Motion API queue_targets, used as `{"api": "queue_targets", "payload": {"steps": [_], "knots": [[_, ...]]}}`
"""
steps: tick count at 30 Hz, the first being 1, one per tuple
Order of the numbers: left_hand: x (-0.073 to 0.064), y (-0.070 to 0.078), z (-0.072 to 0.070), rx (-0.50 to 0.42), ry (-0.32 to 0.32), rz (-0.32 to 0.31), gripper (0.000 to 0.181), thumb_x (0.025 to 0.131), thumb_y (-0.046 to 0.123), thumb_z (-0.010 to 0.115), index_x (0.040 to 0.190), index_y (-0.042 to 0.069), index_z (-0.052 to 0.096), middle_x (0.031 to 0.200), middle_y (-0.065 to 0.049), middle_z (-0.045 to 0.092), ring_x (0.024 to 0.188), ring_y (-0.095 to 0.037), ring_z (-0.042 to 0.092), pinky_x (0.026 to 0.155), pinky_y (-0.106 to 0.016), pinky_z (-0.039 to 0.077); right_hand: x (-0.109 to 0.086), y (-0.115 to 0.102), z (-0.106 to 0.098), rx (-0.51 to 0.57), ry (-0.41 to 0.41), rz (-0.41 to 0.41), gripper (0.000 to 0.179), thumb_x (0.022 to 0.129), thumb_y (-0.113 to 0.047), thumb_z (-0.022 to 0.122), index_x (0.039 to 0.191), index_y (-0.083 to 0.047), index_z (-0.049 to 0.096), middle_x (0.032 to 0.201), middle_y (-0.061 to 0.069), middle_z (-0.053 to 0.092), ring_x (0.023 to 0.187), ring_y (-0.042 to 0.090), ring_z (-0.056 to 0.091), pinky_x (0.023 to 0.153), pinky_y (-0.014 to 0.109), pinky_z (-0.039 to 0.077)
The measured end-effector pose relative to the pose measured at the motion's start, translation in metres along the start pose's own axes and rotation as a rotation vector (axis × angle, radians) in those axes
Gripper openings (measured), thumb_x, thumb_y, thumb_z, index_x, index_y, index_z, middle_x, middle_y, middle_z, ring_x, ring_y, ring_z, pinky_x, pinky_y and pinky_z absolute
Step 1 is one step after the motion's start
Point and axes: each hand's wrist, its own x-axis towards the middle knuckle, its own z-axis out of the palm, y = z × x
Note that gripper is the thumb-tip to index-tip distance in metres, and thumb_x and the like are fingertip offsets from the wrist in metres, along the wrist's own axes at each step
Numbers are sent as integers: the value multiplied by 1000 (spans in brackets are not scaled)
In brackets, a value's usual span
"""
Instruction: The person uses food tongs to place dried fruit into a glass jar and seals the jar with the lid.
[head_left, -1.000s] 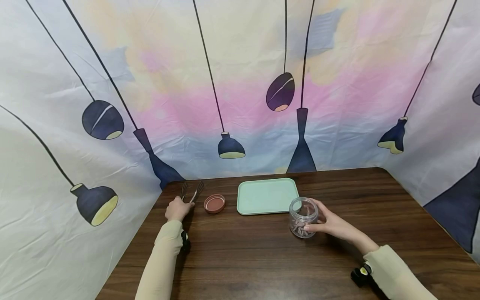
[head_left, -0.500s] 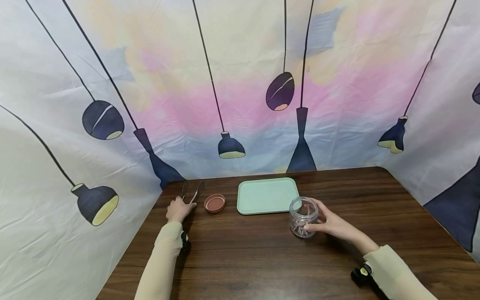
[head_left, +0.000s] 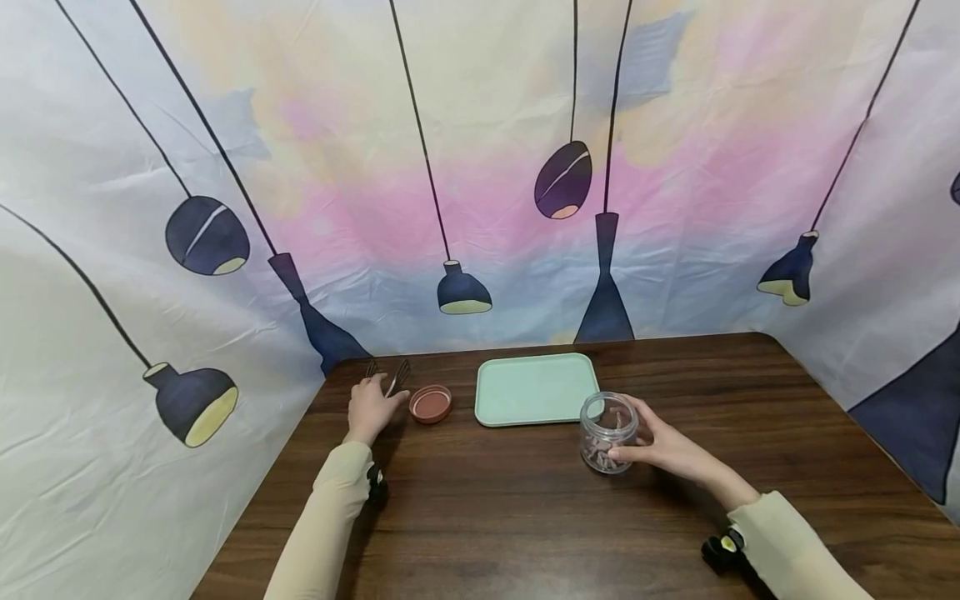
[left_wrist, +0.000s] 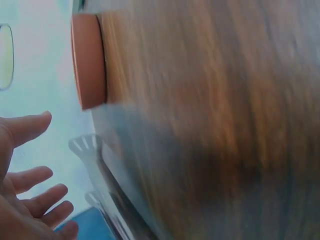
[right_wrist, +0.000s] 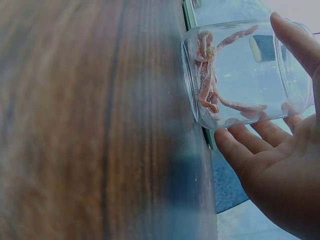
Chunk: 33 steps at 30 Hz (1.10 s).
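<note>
My left hand (head_left: 369, 410) hovers by a pair of metal tongs (left_wrist: 107, 175) with slotted, fork-like ends. In the left wrist view its fingers are spread, apart from the tongs; in the head view the hand hides the tongs' near part. To its right lies a round reddish-brown lid (head_left: 431, 403). A clear jar (head_left: 609, 437) stands upright on the table, with several pinkish, whitish-dusted strips (right_wrist: 207, 75) inside. My right hand (head_left: 660, 446) holds the jar from the right, thumb on one side and fingers round the other.
A mint-green tray (head_left: 536, 390) lies at the back middle of the dark wooden table (head_left: 480, 517), just behind and left of the jar. Behind the table hangs a cloth printed with lamps (head_left: 465, 292).
My left hand has come away from the tongs, shifting slightly right and back, and its fingers have spread. The tongs still lie in place. The right hand and jar stay put.
</note>
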Motion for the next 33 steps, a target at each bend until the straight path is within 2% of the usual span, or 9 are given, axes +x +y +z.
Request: {"api": "queue_targets", "payload": {"steps": [3,8,14,21,28,33], "knots": [[-1,10,3,-20,1,40,71,94,36,71,145,-7,46,140,-36,45,131,-55,37,102,-66,35,0,0,0,0,4,-6,97,89,-24,79,160,-13,14,154,33,30,138,57,34,100,55,46],[-3,21,13,-63,-34,57,75,94,37,72,147,-7,43,143,-36,43,133,-55,36,104,-65,35,0,2,1,23,-1,3,98,89,-23,79,161,-14,13,155,33,29,138,55,35,98,52,48],[-3,27,25,-111,-59,48,77,92,37,75,148,-6,42,145,-35,41,134,-53,38,103,-64,37,0,2,1,28,-4,13,98,89,-24,79,161,-15,13,156,32,28,138,55,34,97,51,49],[-5,31,34,-130,-106,33,82,90,35,77,149,-8,40,150,-37,36,140,-53,31,107,-63,34,0,3,1,23,-1,15,98,89,-25,80,161,-15,13,155,32,29,138,55,34,98,52,48],[-6,33,40,-137,-161,0,92,87,35,80,151,-11,33,145,-37,37,130,-52,43,103,-59,40,0,3,1,31,2,-1,98,89,-23,80,161,-14,14,154,32,29,137,55,37,96,49,49],[-6,32,42,-162,-200,-20,99,85,37,81,153,-11,28,148,-38,34,132,-52,41,104,-60,39,-1,3,1,35,3,1,98,89,-24,80,161,-14,14,155,32,29,137,56,36,96,49,49]]}}
